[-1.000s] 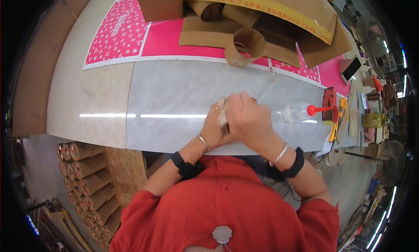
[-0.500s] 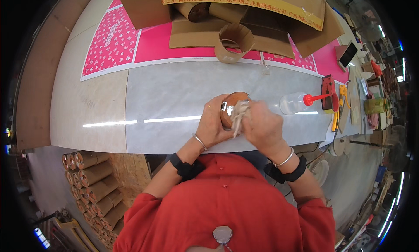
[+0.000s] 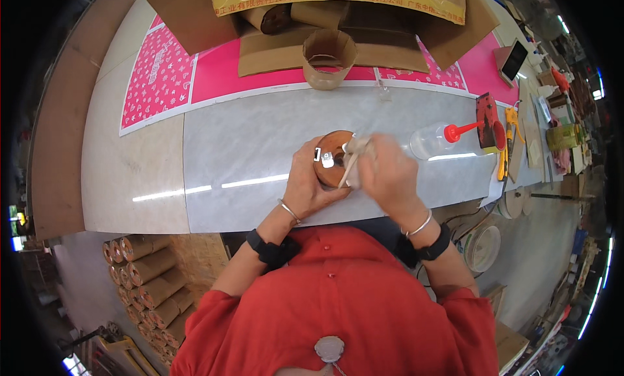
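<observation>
My left hand (image 3: 305, 177) is wrapped round the side of a round reddish-brown piece (image 3: 330, 171) with a glossy face, a dark centre hole and small shiny patches. Whether it is a disc or the end of a roll, I cannot tell. A pale, crumpled cloth (image 3: 354, 160) is bunched in my right hand (image 3: 388, 177) and pressed against the right part of that face. Motion smears the right fingers and the cloth. Right of this hand lies a clear squeeze bottle (image 3: 428, 142) with a red nozzle.
A cardboard box (image 3: 390, 18) with rolls inside and a cardboard ring (image 3: 328, 58) stand on pink printed sheets (image 3: 224, 70) at the back. A red metal piece (image 3: 486, 116) and a yellow-handled tool (image 3: 509, 142) lie at the right. Wrapped rolls (image 3: 153, 272) are stacked below left.
The round piece and both hands appear slightly further left, as the whole view has shifted a little. The right hand and cloth have moved over the face, baring more of its centre.
</observation>
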`<state>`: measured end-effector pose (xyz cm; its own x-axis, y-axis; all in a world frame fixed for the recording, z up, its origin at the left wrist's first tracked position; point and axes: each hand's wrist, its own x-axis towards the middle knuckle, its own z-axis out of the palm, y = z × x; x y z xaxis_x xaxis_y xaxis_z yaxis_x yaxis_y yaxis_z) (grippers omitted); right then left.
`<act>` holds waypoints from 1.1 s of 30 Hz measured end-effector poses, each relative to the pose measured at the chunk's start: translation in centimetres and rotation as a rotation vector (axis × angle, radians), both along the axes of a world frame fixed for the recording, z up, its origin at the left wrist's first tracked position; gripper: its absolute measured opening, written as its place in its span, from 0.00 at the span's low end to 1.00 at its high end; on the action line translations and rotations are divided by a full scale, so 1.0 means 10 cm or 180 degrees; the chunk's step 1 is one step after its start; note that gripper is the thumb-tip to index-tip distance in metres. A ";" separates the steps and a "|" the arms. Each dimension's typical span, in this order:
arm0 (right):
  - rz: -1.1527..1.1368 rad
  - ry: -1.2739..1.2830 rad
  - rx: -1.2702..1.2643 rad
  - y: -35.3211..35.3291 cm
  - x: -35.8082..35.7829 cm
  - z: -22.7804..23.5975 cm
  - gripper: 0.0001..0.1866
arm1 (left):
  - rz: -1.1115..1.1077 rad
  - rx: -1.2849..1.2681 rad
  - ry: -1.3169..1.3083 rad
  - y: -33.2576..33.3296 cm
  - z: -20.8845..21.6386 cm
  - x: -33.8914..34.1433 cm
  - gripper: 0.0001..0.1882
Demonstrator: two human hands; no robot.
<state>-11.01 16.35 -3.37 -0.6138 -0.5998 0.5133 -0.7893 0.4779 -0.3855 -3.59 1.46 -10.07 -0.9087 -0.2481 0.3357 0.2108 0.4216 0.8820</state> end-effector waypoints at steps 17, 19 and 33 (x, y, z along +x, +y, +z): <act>-0.0600 -0.0750 0.0215 0.55 -0.15 -0.73 0.09 | 0.0287 -0.1306 -0.0127 0.10 0.70 0.15 0.38; -0.0581 -0.0719 0.0204 0.56 -0.15 -0.75 0.10 | 0.0322 -0.1381 -0.0217 0.13 0.78 0.16 0.36; -0.0394 -0.0546 0.0103 0.57 -0.18 -0.75 0.10 | 0.0174 -0.1495 -0.0423 0.03 0.88 0.16 0.25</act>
<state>-12.80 22.08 -10.83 -0.7606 -0.5288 0.3767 -0.6480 0.5815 -0.4919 -1.99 1.75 -1.24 -0.9411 -0.1462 0.3049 0.0757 0.7876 0.6115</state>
